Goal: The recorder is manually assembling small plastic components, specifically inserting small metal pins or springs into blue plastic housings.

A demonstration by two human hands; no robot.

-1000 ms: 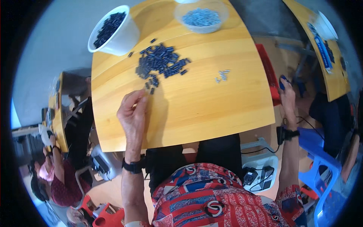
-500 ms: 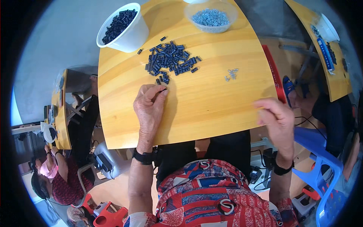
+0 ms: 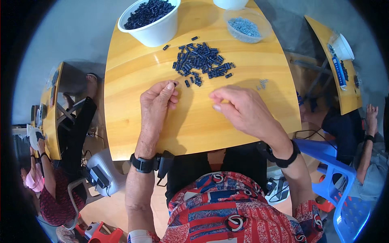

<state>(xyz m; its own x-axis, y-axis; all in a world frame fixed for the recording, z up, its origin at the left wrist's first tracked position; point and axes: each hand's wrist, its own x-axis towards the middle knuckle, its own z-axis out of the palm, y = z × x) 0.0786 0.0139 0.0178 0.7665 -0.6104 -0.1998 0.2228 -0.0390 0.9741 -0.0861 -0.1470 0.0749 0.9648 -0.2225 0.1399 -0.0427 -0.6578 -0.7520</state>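
My left hand [image 3: 157, 98] is closed near the middle of the table, with a small black plastic piece [image 3: 176, 84] pinched between thumb and forefinger. To its right, my right hand [image 3: 242, 107] hovers over the wood, thumb and fingers drawn together; whatever lies between the tips is hidden or too small to see. Just beyond both hands spreads a heap of small black plastic pieces [image 3: 200, 58], several of them with a metal loop at one end. A few small silvery metal parts [image 3: 262, 84] lie to the right of my right hand.
A white tub [image 3: 162, 32] full of black pieces stands at the far left of the wooden table [image 3: 129, 117]. A clear bowl [image 3: 265, 31] of silvery parts sits far right, beside another white container [image 3: 231, 4]. A blue plastic chair [image 3: 324, 154] is on the right. Other people sit at nearby tables.
My right hand has swung left from the table's right edge towards my left hand. My left hand still pinches its black piece. The whole view has shifted slightly.
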